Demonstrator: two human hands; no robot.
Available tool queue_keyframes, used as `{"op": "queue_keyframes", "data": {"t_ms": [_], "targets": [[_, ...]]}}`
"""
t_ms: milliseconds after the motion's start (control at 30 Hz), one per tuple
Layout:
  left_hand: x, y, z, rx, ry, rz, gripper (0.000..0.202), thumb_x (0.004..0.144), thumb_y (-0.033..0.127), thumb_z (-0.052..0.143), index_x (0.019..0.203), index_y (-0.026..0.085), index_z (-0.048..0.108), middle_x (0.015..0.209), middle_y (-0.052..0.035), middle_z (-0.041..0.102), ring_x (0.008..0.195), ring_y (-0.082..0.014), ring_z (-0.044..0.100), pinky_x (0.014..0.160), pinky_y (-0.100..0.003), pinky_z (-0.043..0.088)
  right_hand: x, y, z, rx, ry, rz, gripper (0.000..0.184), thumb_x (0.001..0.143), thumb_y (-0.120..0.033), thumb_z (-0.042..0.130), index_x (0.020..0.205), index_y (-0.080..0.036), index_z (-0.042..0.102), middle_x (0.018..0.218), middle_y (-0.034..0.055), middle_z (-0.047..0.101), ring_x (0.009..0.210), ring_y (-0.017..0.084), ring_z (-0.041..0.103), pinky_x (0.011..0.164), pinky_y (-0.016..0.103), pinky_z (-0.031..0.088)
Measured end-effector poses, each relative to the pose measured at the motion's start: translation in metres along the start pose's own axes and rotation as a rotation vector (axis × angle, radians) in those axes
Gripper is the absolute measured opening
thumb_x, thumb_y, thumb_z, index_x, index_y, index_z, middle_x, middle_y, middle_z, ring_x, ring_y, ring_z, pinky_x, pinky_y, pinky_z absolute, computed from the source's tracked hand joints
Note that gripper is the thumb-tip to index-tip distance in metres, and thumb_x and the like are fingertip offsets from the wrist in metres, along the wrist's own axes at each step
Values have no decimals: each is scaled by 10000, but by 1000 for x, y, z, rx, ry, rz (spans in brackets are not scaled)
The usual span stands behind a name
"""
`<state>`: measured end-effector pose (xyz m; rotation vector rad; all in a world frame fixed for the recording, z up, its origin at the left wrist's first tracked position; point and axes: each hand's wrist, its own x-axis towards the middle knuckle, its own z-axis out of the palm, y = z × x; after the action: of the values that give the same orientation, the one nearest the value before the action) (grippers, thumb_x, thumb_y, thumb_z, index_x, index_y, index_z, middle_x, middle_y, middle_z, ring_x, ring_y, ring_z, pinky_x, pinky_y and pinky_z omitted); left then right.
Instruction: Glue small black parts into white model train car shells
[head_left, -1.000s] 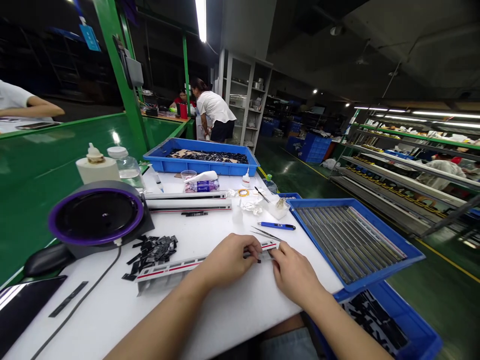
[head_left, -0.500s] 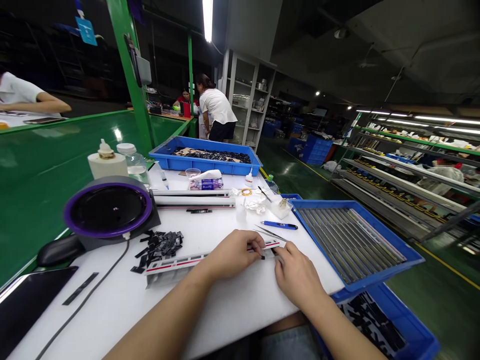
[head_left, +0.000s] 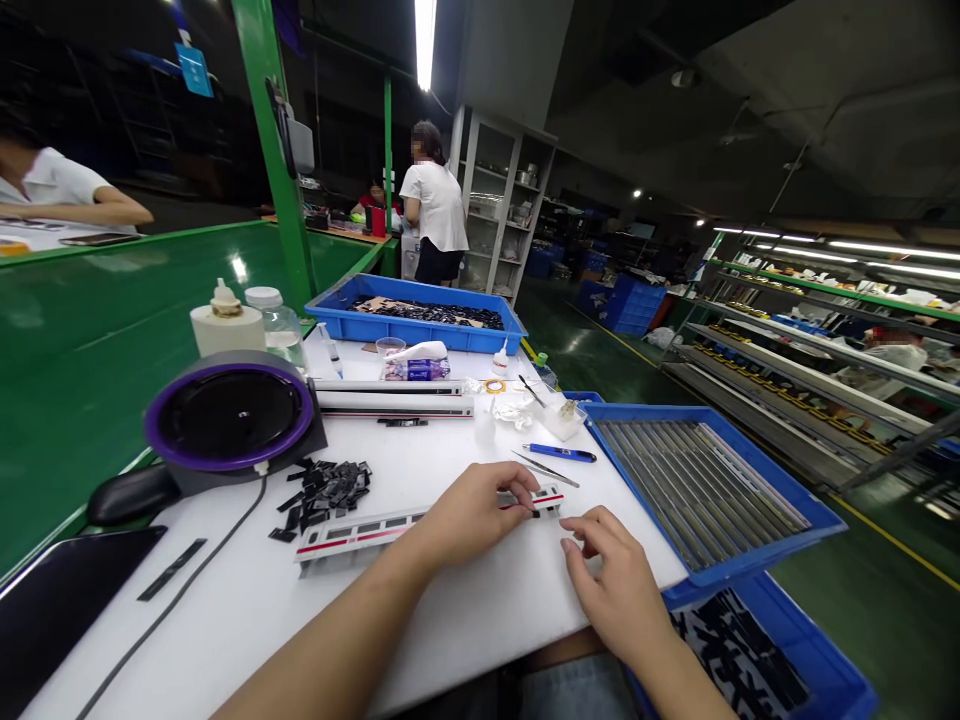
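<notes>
A white model train car body (head_left: 360, 534) with a red stripe and dark windows lies slantwise on the white tabletop. My left hand (head_left: 480, 515) is closed around it near its right end, thumb and fingers on its near side. My right hand (head_left: 611, 570) is just right of that end, apart from it, with fingers loosely bent and nothing visible between them. A pile of small black pieces (head_left: 334, 490) lies behind the car's left part. Tweezers (head_left: 547, 468) and a blue pen-like tool (head_left: 561, 453) lie beyond my hands.
Two more train bodies (head_left: 397, 405) lie farther back, before a blue bin (head_left: 420, 330) of black parts. At right is a blue tray (head_left: 750, 545) with long shells; a lower bin (head_left: 832, 650) sits below. A round purple-rimmed device (head_left: 229, 415) and its cable stand left.
My right hand has drawn back from the car's right end and its fingers have parted. The car has rolled slightly, showing more of its windowed side. A person behind has straightened up.
</notes>
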<state>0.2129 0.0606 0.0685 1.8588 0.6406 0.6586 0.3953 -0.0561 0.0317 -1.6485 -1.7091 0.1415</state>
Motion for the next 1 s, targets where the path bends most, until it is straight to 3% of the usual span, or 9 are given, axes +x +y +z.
{"op": "queue_keyframes", "data": {"t_ms": [133,233,400,567,800,900,1000], "targets": [[-1,5,3,-272,42,-27,283,748,222,672,1023,189,610,872,-25,682,806,-163,624,772,-301,475,7,-24,-2,397,43,222,276,884,-424,580,984,-180,662,747,20,623,670,161,581,645,281,473],[-1,6,2,-455,85,5,332,780,280,685,1091,196,604,869,-8,627,819,-148,592,773,-291,459,16,-41,9,684,26,324,351,837,-482,641,986,-165,659,840,41,678,675,147,616,654,275,510],[-1,6,-1,-555,115,-20,232,823,349,656,982,184,626,828,-1,626,812,-145,577,784,-292,447,25,-57,26,1019,49,432,426,769,-463,738,1023,-144,613,910,86,715,624,141,654,596,271,537],[-1,10,1,-471,195,-8,219,769,352,708,841,170,610,796,12,611,771,-135,560,751,-273,438,28,-58,21,1152,171,493,376,738,-432,780,927,-143,632,837,68,722,575,125,638,562,259,544],[-3,9,7,-348,171,16,162,778,292,690,834,165,608,786,1,615,756,-134,557,723,-274,433,24,-44,10,1145,196,445,322,763,-409,770,914,-148,657,785,54,706,577,119,621,572,252,534],[-5,10,8,-419,133,23,189,763,249,710,886,171,589,808,-2,643,776,-133,582,747,-278,440,22,-43,4,1185,182,404,260,778,-374,760,864,-148,665,722,37,679,554,98,589,554,217,496],[-6,12,7,-559,59,25,315,751,212,735,1000,193,543,822,11,674,765,-109,594,748,-256,436,24,-46,-1,1331,138,395,204,789,-323,742,772,-151,633,581,-13,583,449,43,460,459,154,384]]}}
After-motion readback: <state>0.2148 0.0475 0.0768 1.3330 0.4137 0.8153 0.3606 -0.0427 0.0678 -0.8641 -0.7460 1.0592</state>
